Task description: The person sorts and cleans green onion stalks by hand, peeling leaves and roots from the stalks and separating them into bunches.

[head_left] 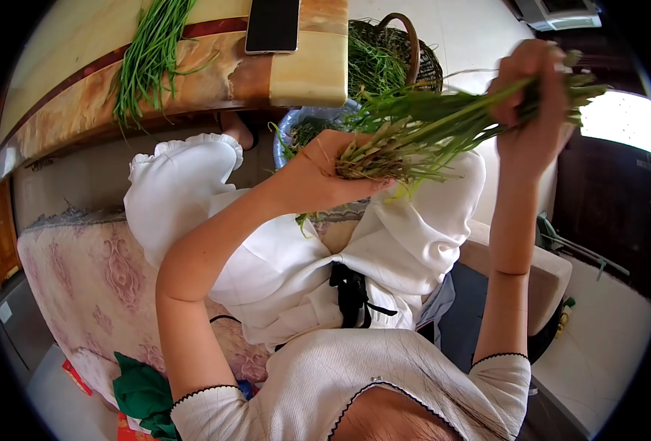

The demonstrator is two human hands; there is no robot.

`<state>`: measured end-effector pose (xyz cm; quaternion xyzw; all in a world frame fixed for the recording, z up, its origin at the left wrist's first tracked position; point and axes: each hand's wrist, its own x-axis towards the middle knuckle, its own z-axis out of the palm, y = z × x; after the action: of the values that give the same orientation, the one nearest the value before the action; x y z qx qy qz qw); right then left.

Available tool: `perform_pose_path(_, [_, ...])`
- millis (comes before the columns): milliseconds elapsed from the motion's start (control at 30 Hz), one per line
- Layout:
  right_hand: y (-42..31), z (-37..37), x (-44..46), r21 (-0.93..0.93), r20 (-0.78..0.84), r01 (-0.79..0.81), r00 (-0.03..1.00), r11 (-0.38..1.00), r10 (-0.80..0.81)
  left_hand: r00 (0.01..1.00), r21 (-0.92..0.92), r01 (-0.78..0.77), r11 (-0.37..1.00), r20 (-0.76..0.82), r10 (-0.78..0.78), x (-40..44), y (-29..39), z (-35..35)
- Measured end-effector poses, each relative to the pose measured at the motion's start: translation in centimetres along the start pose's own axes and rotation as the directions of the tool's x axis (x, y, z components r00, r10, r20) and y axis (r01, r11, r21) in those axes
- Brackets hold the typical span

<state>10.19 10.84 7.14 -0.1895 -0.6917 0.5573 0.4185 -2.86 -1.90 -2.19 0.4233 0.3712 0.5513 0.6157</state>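
Note:
My left hand (325, 173) is closed round a bunch of chives (373, 158), its pale cut or root ends showing beside my fingers. Higher up at the right, my right hand (535, 103) is closed round more long green chives (480, 110), with stalk ends sticking out past the fist. The green leaves stretch between both hands above my lap, and I cannot tell where one bunch ends and the other begins. Another bunch of chives (149, 62) lies across the table's front edge, its tips hanging over.
A dark phone (272, 26) rests on the marbled table (307, 77). Beyond my hands stand a wicker basket (432, 70) full of greens and a blue-lined bin (283, 132) with trimmings. I sit on a patterned sofa (123, 275); green cloth (140, 389) lies on the left.

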Motion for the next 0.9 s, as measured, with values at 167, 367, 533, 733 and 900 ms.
perform_pose_path(167, [-3.3, -4.3, 2.4, 0.003, -0.204, 0.272, 0.942, 0.962, -0.266, 0.986, -0.04, 0.079, 0.996, -0.142, -0.084, -0.3, -0.6, 0.0])
perform_pose_path(367, [-8.2, -12.3, 3.7, 0.515, -0.183, 0.182, 0.978, 0.838, -0.1, 0.998, 0.043, -0.028, 0.999, -0.063, 0.031, 0.1, -1.4, -0.5])
perform_pose_path(533, [-7.1, -12.2, 2.4, -0.084, -0.542, 0.329, 0.777, 0.941, -0.32, 0.985, -0.036, 0.142, 0.989, -0.092, -0.145, 0.1, 1.2, -1.0])
perform_pose_path(733, [-4.9, -10.6, -0.4, 0.26, -0.191, 0.249, 0.96, 0.933, -0.203, 0.895, 0.097, 0.169, 0.981, -0.432, -0.112, 0.2, 1.8, -3.9])
perform_pose_path(900, [-7.0, -10.7, -1.3, 0.325, -0.466, 0.377, 0.862, 0.867, -0.199, 0.847, 0.12, 0.203, 0.972, -0.519, -0.113, 0.7, 0.8, -5.8])
